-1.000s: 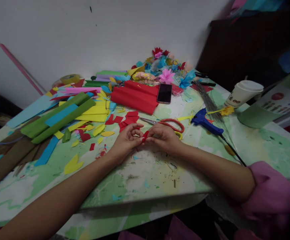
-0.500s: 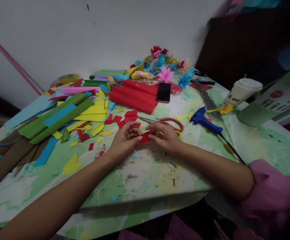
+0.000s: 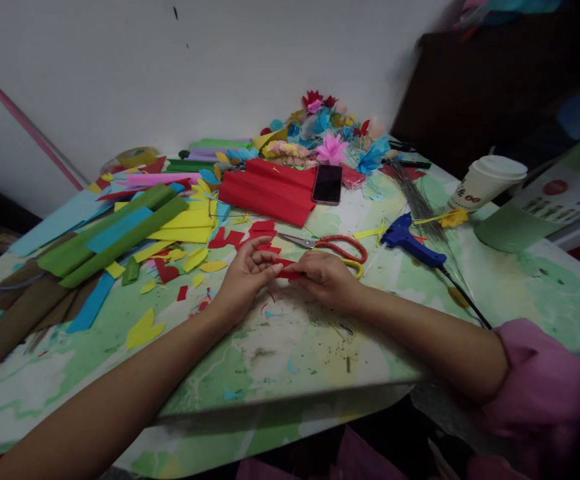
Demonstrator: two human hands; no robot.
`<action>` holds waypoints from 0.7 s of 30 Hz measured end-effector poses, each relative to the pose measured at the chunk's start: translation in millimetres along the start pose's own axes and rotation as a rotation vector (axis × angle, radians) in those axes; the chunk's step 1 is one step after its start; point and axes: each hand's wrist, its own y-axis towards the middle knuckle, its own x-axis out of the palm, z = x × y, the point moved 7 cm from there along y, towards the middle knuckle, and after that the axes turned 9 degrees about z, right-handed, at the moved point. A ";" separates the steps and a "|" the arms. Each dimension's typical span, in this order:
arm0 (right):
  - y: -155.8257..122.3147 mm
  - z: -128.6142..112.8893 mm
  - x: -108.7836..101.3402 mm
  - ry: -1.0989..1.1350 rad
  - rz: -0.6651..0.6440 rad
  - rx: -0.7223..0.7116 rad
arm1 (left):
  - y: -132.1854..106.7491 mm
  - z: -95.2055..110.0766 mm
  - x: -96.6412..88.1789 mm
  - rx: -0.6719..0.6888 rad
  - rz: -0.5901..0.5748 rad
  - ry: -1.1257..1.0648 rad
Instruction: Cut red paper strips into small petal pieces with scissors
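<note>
Between my two hands is a small piece of red crepe paper (image 3: 288, 269), pinched at both ends above the table. My left hand (image 3: 250, 272) grips its left end with thumb and fingers. On the other end, my right hand (image 3: 329, 276) has its thumb and fingertips closed. Scissors (image 3: 343, 247) with an orange handle lie just behind my right hand, blades pointing left. More cut red paper pieces (image 3: 263, 230) rest on the table behind my left hand. Part of the held piece is hidden by my fingers.
A blue glue gun (image 3: 413, 241) with a cord lies right of the scissors, near thin wires (image 3: 415, 197) and a lidded paper cup (image 3: 490, 181). A phone (image 3: 327, 185) rests by folded red paper (image 3: 265, 190). Green rolls (image 3: 120, 233) lie left; paper flowers (image 3: 333, 149) are heaped behind.
My right fingers have curled in over the red paper, and less of it shows. My left fingers have lifted slightly. The things on the table stay in place.
</note>
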 end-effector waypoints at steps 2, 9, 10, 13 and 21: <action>0.5 -0.8 -1.6 -0.008 0.021 -0.037 | -1.3 -3.1 1.8 -0.038 -0.020 0.007; 1.9 2.3 -5.0 -0.030 0.049 -0.015 | -0.3 -1.7 -0.1 -0.014 -0.009 0.027; 2.1 2.1 -4.8 -0.025 0.046 -0.018 | 0.1 -1.1 -0.7 -0.008 0.002 0.029; 2.9 0.2 -7.0 -0.031 0.081 -0.044 | -0.4 -1.1 -0.6 -0.019 0.032 0.006; 2.9 -5.1 -11.9 -0.167 0.173 -0.106 | -6.6 -6.4 7.2 -0.095 0.016 -0.057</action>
